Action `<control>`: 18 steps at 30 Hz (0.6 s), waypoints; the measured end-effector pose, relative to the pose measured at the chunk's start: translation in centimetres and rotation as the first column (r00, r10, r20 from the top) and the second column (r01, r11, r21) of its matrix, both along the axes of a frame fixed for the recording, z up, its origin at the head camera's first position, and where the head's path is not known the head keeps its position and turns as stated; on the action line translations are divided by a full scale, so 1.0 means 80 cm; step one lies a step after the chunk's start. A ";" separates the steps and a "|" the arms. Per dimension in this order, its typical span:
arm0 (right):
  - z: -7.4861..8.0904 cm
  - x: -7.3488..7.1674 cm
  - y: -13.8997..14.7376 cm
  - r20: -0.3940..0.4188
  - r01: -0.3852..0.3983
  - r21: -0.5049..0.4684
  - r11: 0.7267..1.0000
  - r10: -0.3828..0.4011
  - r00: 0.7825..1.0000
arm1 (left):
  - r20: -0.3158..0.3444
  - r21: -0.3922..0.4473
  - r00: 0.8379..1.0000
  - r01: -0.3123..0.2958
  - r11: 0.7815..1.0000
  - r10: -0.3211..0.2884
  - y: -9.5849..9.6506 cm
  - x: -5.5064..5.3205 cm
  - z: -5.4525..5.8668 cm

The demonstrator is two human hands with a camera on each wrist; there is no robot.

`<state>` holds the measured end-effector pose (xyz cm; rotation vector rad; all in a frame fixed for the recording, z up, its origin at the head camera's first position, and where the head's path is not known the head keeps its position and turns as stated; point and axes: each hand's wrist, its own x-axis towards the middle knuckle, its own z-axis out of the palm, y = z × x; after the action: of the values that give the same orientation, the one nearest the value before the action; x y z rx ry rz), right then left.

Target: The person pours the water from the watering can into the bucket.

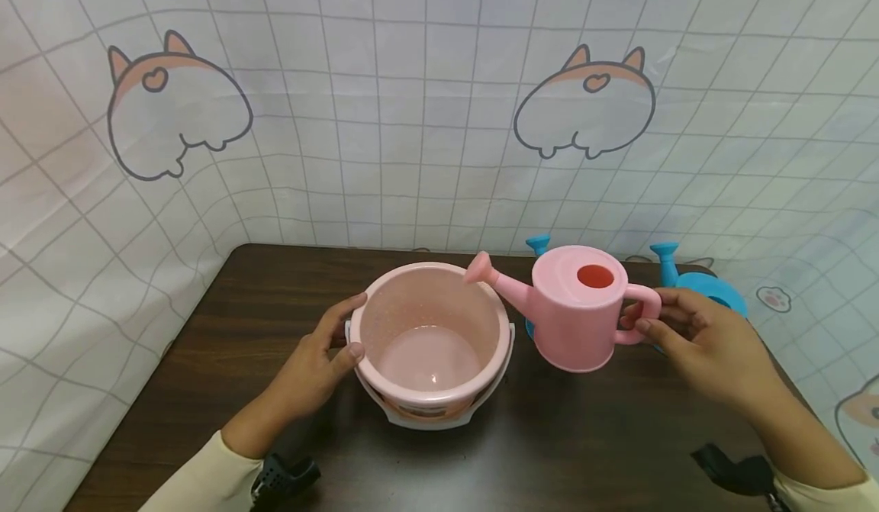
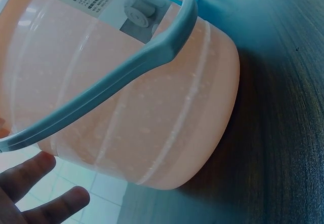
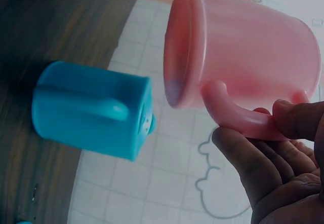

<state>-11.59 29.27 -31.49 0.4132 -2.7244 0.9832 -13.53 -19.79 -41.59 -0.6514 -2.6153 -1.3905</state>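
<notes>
A pale pink bucket [image 1: 429,400] stands upright in the middle of the dark table. My left hand [image 1: 302,371] rests against its left side, thumb and fingertips at the rim; in the left wrist view two fairly straight fingers [image 2: 63,203] show by the wall. By its handle, my right hand [image 1: 714,344] grips a pink watering can [image 1: 577,321], thumb on one side and fingers on the other. The can hangs raised and nearly upright, its spout head [image 1: 481,268] over the bucket's right rim. Droplets and a glint show inside the bucket; the liquid's depth is unclear.
A blue watering can [image 1: 710,287] stands behind my right hand. Another blue spout [image 1: 538,243] shows behind the pink can, its body mostly hidden. The bucket's grey handle [image 2: 101,92] hangs down its front. A white gridded cloth [image 1: 426,153] surrounds the table [image 1: 275,283].
</notes>
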 end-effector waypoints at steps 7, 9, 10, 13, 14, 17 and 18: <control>-0.007 -0.001 0.014 -0.045 0.029 -0.054 0.998 -0.032 0.998 | 0.002 -0.004 1.000 -0.002 1.000 0.002 0.001 0.000 0.002; -0.010 -0.001 0.018 -0.048 0.054 -0.078 0.995 -0.058 0.997 | 0.000 -0.002 1.000 -0.002 1.000 0.002 0.001 0.000 0.003; -0.011 -0.001 0.020 -0.045 0.073 -0.087 0.994 -0.077 0.996 | -0.002 -0.003 1.000 -0.002 1.000 0.002 0.001 0.000 0.003; -0.013 0.000 0.027 -0.021 0.135 -0.112 0.984 -0.139 0.990 | -0.004 -0.003 1.000 0.001 1.000 -0.001 0.001 0.000 0.003; -0.014 0.000 0.030 -0.011 0.152 -0.120 0.981 -0.154 0.988 | -0.004 -0.003 1.000 0.002 1.000 -0.002 0.002 0.000 0.003; -0.015 -0.001 0.038 0.015 0.199 -0.121 0.972 -0.199 0.980 | -0.001 -0.002 1.000 0.004 1.000 -0.004 0.002 0.000 0.002; -0.016 -0.001 0.041 0.019 0.211 -0.117 0.971 -0.210 0.978 | -0.001 -0.003 1.000 0.003 1.000 -0.003 0.002 0.000 0.002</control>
<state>-11.69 32.54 -32.76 0.0970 -2.6307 1.0803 -13.51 -19.66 -41.46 -0.6569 -2.6173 -1.3863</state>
